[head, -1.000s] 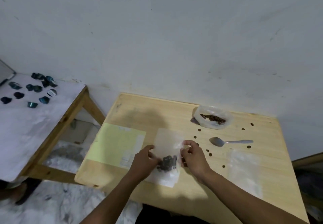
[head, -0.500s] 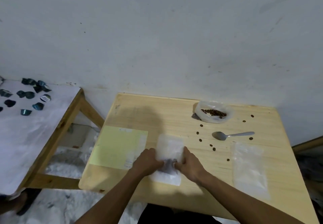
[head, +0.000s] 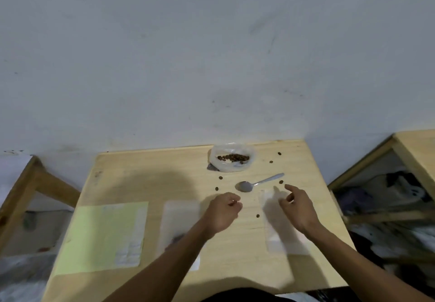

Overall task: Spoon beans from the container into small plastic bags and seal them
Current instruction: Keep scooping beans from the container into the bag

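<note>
Right hand (head: 297, 207) loose, empty over fresh bag (head: 282, 243); left hand (head: 223, 212) curled, maybe empty — spoon (head: 256, 183) just ahead, next.

A pale green rectangular paper sheet (head: 101, 235) lies flat near the left front corner of the light wooden counter (head: 150, 172), which stands against a grey-white plastered wall (head: 211, 54)

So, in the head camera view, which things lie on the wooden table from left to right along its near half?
green sheet → filled plastic bag → left hand → right hand
</note>
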The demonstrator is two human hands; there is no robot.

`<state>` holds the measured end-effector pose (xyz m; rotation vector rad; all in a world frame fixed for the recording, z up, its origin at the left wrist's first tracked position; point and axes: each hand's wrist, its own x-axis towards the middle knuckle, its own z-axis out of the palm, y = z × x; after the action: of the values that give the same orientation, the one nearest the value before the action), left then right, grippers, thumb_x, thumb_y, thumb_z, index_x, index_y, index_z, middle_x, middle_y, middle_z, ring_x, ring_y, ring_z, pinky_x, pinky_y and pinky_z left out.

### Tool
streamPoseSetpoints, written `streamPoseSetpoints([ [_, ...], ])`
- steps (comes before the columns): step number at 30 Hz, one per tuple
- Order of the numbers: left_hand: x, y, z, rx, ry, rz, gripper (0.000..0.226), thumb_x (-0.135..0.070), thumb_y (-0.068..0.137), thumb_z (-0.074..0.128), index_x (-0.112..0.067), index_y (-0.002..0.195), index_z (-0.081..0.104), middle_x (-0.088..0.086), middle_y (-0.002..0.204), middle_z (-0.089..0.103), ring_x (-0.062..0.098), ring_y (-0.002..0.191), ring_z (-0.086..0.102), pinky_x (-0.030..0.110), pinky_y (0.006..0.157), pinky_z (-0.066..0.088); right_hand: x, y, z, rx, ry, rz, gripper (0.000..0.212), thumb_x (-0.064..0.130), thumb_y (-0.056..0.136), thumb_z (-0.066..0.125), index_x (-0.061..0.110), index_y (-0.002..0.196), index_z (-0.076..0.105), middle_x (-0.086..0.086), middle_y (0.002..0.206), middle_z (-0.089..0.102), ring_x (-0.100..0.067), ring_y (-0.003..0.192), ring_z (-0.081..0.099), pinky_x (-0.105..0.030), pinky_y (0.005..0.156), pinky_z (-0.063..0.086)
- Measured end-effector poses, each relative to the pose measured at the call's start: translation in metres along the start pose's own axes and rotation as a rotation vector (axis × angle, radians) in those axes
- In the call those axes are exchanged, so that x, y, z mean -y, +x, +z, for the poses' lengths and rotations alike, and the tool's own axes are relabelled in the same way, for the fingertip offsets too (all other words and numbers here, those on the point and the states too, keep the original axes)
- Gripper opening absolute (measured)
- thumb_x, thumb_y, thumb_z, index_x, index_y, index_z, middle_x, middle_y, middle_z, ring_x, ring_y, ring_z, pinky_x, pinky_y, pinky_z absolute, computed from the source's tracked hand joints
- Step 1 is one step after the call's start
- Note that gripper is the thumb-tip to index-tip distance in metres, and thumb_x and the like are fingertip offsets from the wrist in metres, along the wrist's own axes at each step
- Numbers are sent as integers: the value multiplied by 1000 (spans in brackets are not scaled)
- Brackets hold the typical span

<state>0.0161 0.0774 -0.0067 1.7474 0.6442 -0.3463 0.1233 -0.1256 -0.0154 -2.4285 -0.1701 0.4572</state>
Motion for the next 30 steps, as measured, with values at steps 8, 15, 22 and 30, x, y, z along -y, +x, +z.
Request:
streamPoseSetpoints([
  [8, -6, 10, 79, 255, 37, -244, 13, -25, 89, 56, -13, 96, 58, 2, 96, 53, 19, 86, 54, 27, 67, 47, -55, -13, -9, 232, -341, 90, 37, 28, 93, 56, 8, 124, 51, -7, 105, 51, -28, 109, 51, -30, 82, 42],
  [15, -1, 15, 94, 35, -7, -194, 25, -25, 83, 57, -3, 96, 58, -6, 79, 47, 12, 68, 46, 20, 60, 41, -57, -23, 7, 48, -115, 117, 53, 29, 89, 62, 16, 136, 43, -5, 128, 50, -27, 122, 41, -34, 95, 34],
  [22, -37, 15, 56, -284, -142, 108, 17, -2, 90, 54, -18, 85, 58, -1, 79, 69, 4, 70, 63, 16, 64, 43, 0, -15, -23, 34, 669, 93, 20, 10, 91, 63, 19, 104, 50, -8, 88, 57, -23, 82, 61, -31, 74, 46],
  [30, -63, 21, -17, -386, 203, 385, 12, -8, 90, 60, -19, 94, 63, -14, 81, 61, -2, 74, 56, 16, 70, 43, 68, 10, -53, 189, 676, -225, 12, 11, 91, 66, 14, 100, 73, -5, 79, 67, -11, 70, 60, -21, 65, 48],
])
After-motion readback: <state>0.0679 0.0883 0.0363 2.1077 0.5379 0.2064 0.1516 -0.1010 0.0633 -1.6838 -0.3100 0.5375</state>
